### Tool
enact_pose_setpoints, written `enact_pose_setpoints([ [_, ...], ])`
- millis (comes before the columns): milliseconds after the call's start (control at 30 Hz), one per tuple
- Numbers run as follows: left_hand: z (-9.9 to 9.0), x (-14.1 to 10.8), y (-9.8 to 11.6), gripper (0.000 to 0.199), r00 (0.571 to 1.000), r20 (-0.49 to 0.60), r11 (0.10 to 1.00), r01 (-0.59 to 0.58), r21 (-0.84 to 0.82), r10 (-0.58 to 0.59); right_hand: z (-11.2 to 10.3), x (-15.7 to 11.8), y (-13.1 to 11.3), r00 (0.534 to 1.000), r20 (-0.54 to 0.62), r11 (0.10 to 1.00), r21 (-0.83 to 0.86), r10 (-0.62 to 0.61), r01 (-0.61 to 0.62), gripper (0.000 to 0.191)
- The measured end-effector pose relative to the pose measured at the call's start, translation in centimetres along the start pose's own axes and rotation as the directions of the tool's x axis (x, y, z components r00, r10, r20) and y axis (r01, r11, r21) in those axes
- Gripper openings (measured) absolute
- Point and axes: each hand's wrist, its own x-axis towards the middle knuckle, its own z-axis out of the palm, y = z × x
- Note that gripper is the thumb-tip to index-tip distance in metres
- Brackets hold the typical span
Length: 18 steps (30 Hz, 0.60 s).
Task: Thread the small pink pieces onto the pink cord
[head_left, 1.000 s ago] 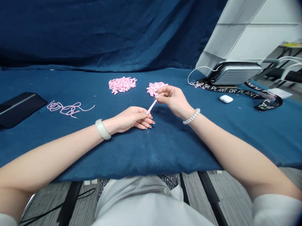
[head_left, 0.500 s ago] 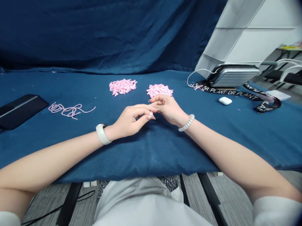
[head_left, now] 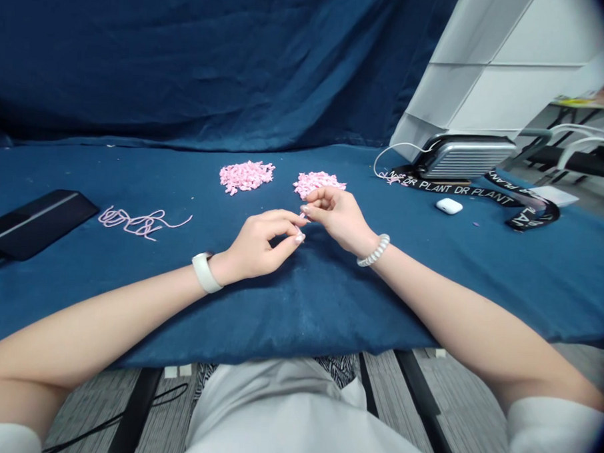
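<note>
The right hand (head_left: pixel 339 221) pinches a small pink piece (head_left: pixel 302 215) with its fingertips, so this grip is together and clamped on it. The left hand (head_left: pixel 258 246) is just beside, with curved fingers near the piece, but I cannot tell if this grip touches it. The piece is held above a table (head_left: pixel 328 321) covered with dark blue cloth, just in front of a heap of small pink pieces (head_left: pixel 318 184). A second pink heap (head_left: pixel 247 177) lies to the left of it, and a loose pink cord (head_left: pixel 142 223) is farther left. The near edge of the table runs well below the hands, so there is wide room for moving. On the right, a black strap (head_left: pixel 448 187) shows white words "DR PLANT" again and again, near a white earbud case (head_left: pixel 449 205) and a ribbed silver case (head_left: pixel 465 157).
</note>
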Motion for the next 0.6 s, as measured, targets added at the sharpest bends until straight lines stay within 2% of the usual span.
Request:
enact_pose_setpoints([
  [67, -0.3, 0.2, -0.1, 0.020, 0.991, -0.116, 0.997, 0.065, -0.037, -0.069, -0.2, 0.1, 0.0, 0.997, 0.021, 0.996, -0.060, -0.072, 0.073, 0.017],
  [133, -0.7, 0.8, -0.4, 0.020, 0.950, -0.260, 0.978, 0.136, -0.161, -0.175, -0.4, 0.2, 0.1, 0.988, 0.053, 0.980, -0.124, -0.148, 0.154, 0.016],
  [200, -1.0, 1.5, -0.8, 0.023, 0.911, -0.294, 0.929, 0.195, -0.314, -0.291, -0.5, 0.0, 0.2, 0.971, 0.082, 0.950, -0.204, -0.225, 0.237, 0.014],
  [233, -1.2, 1.8, -0.9, 0.027, 0.908, -0.246, 0.899, 0.235, -0.369, -0.339, -0.6, -0.1, 0.3, 0.963, 0.094, 0.933, -0.239, -0.252, 0.268, 0.013],
  [300, -1.2, 2.2, -1.2, 0.032, 0.914, -0.081, 0.847, 0.331, -0.415, -0.397, -0.5, -0.4, 0.2, 0.954, 0.112, 0.912, -0.281, -0.277, 0.298, 0.012],
  [400, -1.0, 2.2, -1.3, 0.031, 0.908, 0.130, 0.818, 0.416, -0.398, -0.398, -0.4, -0.7, 0.0, 0.947, 0.115, 0.896, -0.305, -0.301, 0.322, 0.010],
  [500, -0.6, 2.1, -1.0, 0.024, 0.888, 0.231, 0.782, 0.460, -0.421, -0.398, -0.2, -0.9, -0.4, 0.937, 0.111, 0.869, -0.351, -0.331, 0.349, 0.009],
  [600, -0.5, 2.2, -0.7, 0.019, 0.835, 0.289, 0.690, 0.550, -0.470, -0.469, 0.0, -1.2, -0.8, 0.936, 0.114, 0.859, -0.373, -0.332, 0.350, 0.009],
])
